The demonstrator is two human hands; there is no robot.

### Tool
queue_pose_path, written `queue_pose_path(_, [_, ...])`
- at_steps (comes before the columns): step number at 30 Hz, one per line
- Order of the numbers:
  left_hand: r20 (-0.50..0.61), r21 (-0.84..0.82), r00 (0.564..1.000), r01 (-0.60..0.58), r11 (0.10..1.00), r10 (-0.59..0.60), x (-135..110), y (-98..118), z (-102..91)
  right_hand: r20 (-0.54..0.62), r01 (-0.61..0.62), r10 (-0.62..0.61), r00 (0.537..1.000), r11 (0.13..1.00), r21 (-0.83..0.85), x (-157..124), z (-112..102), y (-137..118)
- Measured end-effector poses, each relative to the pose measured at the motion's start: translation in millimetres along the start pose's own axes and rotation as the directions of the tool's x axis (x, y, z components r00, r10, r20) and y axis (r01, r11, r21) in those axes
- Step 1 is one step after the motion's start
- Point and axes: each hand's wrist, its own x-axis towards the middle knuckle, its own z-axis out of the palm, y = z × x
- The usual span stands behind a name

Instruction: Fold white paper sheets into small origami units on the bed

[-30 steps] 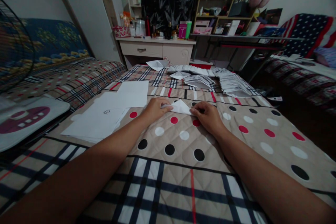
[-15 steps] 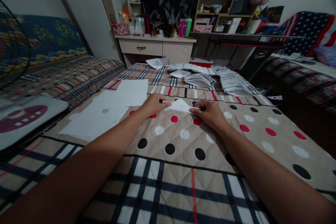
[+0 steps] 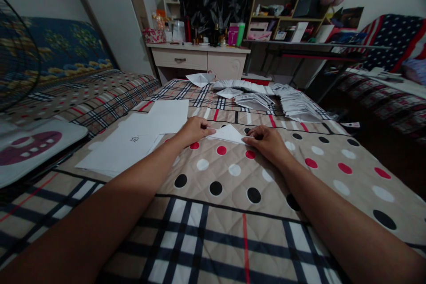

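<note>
The person leans over a bed [image 3: 299, 173] with a cover of checks and dots. Both bare arms reach forward. A small folded paper [image 3: 228, 134] lies flat on the cover between the two hands, on the part with the red, white and black dots.

The left hand [image 3: 195, 129] is at the left corner of the folded paper. Its fingers [image 3: 210, 131] are bent and held close together, and they seem to pinch that corner, though the view is dark and the corner is small. The right hand [image 3: 266, 142] is at the right corner. Its fingers [image 3: 249, 140] are half bent, and their tips touch the paper. It is too hard to see if they grip the paper or only press it down.

Just to the left of the left hand lie some flat white sheets [image 3: 133, 144], one over the other. One of them has a tiny dark mark on it. Farther back on the bed are piles of folded papers [image 3: 286, 102], fanned out in rows. One bigger folded shape [image 3: 199, 79] sits at the far edge of the bed.

Behind the bed stands a pale dresser [image 3: 199, 60] with bottles and boxes on top. At the left edge is the dark wire guard of a fan [image 3: 18, 53].
</note>
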Motion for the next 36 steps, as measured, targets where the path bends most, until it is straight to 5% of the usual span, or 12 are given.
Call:
queue_pose_path(9, [0.02, 0.12, 0.999, 0.037, 0.992, -0.039, 1.4, 1.0, -2.9, 0.04, -0.03, 0.033, 0.999, 0.997, -0.075, 0.1, -0.6, -3.2])
queue_pose_path(36, [-0.036, 0.136, 0.999, 0.039, 0.99, -0.034, 0.7, 0.9, 2.4, 0.041, -0.009, 0.013, 0.999, 0.996, -0.092, 1.1, 1.1, -0.8])
